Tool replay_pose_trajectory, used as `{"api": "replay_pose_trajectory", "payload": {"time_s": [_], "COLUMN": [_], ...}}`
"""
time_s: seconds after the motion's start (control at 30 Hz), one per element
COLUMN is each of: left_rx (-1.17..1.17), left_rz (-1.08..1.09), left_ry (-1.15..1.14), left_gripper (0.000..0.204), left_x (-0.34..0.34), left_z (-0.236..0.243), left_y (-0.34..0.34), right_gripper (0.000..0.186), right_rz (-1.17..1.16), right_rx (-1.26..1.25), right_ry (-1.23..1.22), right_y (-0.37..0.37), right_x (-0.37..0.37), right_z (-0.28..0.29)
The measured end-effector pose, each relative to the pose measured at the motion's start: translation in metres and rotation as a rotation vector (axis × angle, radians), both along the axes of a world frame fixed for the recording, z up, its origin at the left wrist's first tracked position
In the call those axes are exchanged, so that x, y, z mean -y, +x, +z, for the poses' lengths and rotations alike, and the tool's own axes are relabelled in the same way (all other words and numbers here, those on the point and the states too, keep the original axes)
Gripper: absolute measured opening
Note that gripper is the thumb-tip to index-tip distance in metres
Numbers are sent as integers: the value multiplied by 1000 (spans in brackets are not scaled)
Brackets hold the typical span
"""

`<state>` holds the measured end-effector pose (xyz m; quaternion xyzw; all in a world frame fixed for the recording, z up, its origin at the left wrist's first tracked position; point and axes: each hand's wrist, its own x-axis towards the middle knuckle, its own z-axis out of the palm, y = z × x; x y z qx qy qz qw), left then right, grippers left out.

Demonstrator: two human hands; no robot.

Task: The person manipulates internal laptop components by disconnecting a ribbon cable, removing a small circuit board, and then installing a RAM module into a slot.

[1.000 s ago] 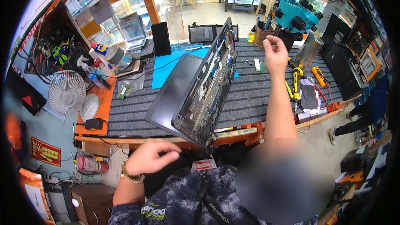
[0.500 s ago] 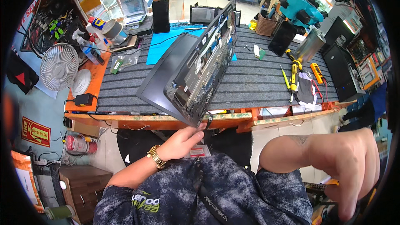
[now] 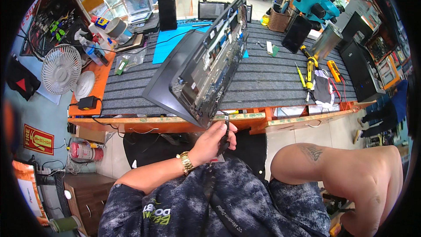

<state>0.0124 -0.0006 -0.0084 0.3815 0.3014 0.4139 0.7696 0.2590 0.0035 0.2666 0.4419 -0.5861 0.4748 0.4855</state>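
Observation:
My left hand (image 3: 215,138) is closed on a black cable end (image 3: 224,134) just below the near corner of an opened laptop (image 3: 210,70). The laptop stands tilted on the bench, its internal boards and cables exposed and a dark panel (image 3: 162,85) angled out on its left. My right hand (image 3: 372,186) is low at the far right, reaching down with fingers bent and pressed together; what they grip is hidden.
The ribbed bench mat (image 3: 265,79) bears a blue mat (image 3: 164,46), screwdriver (image 3: 309,77), multimeter (image 3: 333,70), metal cylinder (image 3: 329,39) and microscope (image 3: 307,4). A fan (image 3: 61,68) stands left. A person (image 3: 388,107) stands beyond the bench's right end.
My left hand has moved up and rightward to the cable at the laptop's corner and closed on it. My right hand has dropped from above the bench to the lower right.

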Motion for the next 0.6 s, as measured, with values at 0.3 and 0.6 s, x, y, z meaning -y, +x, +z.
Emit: {"api": "replay_pose_trajectory", "payload": {"time_s": [0.3,0.6], "left_rx": [-25,139], "left_rz": [178,291], "left_ry": [81,-130], "left_gripper": [34,29], "left_x": [2,2], "left_z": [16,27], "left_y": [19,29], "right_gripper": [32,30], "right_rz": [24,36], "right_rx": [-17,-22], "right_ry": [5,13], "right_y": [-3,-1], "right_x": [2,9], "right_z": [1,2]}}
